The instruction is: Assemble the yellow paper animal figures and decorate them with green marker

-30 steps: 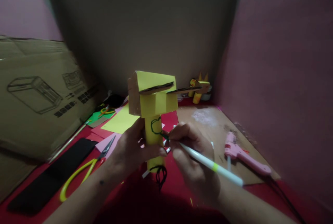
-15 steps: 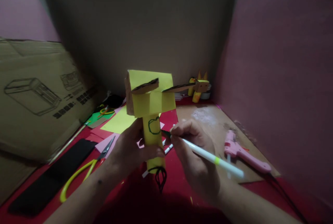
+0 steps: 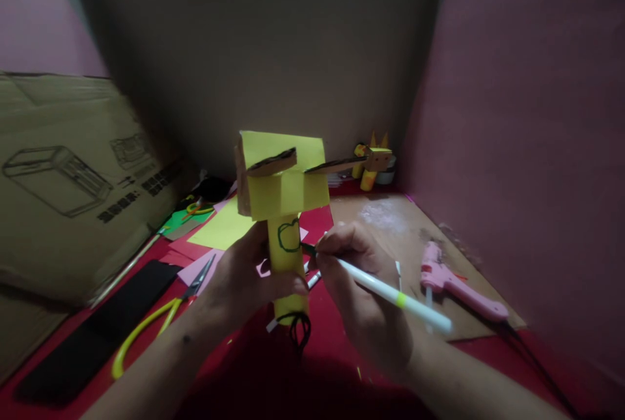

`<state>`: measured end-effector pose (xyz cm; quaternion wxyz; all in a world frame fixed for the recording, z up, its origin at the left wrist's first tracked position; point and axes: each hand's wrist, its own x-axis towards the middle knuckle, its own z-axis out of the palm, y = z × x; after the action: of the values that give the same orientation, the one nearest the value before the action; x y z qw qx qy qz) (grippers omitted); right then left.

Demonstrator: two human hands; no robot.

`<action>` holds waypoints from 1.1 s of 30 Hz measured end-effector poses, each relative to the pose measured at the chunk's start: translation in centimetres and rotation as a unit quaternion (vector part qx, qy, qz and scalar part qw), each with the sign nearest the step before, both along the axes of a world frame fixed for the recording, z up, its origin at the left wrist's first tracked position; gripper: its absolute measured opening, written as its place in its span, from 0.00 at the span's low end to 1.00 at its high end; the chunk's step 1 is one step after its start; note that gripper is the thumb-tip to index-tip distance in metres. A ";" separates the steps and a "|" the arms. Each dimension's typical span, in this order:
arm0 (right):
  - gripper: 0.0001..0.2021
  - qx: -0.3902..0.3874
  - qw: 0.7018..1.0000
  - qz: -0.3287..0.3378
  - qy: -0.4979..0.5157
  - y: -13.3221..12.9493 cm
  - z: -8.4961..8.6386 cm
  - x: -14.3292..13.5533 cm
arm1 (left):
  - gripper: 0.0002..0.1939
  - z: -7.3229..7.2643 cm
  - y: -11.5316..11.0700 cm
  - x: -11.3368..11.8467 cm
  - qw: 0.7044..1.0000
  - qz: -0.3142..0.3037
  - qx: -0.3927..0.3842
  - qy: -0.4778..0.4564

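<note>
My left hand (image 3: 247,270) is closed round the lower part of a yellow paper figure (image 3: 283,195), a tube body under a box-shaped head. Two strips of brown cardboard stick out from the head, and a loop of black cord (image 3: 299,331) hangs at the tube's bottom. A dark green rounded outline (image 3: 288,236) is drawn on the tube. Between the fingertips of my right hand (image 3: 364,290) is a white marker (image 3: 385,291) with a yellow-green band. Its dark green tip is at the right edge of the tube; whether it touches cannot be told.
Yellow-handled scissors (image 3: 146,325) and a black flat slab (image 3: 95,335) lie on the red table at left. At right, a pink glue gun (image 3: 454,283) rests on a cardboard sheet (image 3: 351,206). Small paper figures (image 3: 374,163) stand behind. A large cardboard box (image 3: 63,146) flanks the left.
The marker and my right hand have shifted slightly left, bringing the tip nearer the tube. The figure stays nearly still in my left hand.
</note>
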<state>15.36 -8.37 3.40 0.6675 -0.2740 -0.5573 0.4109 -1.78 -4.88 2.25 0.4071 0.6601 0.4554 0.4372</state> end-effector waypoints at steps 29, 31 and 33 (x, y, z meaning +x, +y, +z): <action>0.06 0.006 1.000 0.012 0.016 -0.1 -0.1 -0.1 | 0.26 0.6 -0.4 0.5 1.000 -0.005 0.006 -0.026; 0.06 0.001 1.000 0.023 0.010 -0.1 -0.1 0.0 | 0.26 0.6 -0.4 0.5 1.000 -0.005 0.001 -0.029; 0.06 0.000 0.999 0.030 0.012 -0.1 0.0 0.0 | 0.26 0.7 -0.5 0.5 1.000 -0.006 -0.002 -0.025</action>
<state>15.36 -8.51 3.44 0.6611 -0.2522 -0.5572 0.4345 -1.29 -5.36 2.92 0.4222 0.6509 0.4423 0.4499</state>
